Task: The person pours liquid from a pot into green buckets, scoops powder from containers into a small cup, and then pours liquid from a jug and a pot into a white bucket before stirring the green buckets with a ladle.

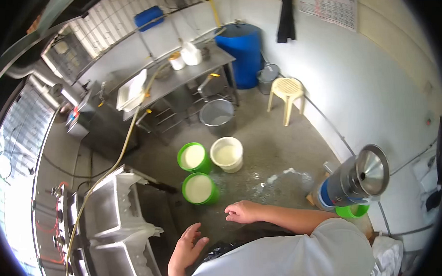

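My left hand (189, 247) is held out low in front of my body, thumb and fingers apart, with nothing in it. My right hand (243, 212) reaches across from the right, its fingers loosely bent and holding nothing that I can see. Just beyond the hands, a green bucket (209, 197) of whitish liquid stands on the floor. Behind it is a second green bucket (206, 166), also filled with whitish liquid. Beside that one stands a white bucket (233, 166) with similar contents. Neither hand touches a bucket.
White liquid is spilled on the wet floor (289, 171). A metal separator with a funnel top (362, 176) stands at right, above another green bucket (348, 212). Metal basins (112, 207) and a yellowish hose (124, 148) are at left; a steel table (166, 89), blue barrel (245, 60) and stool (288, 86) behind.
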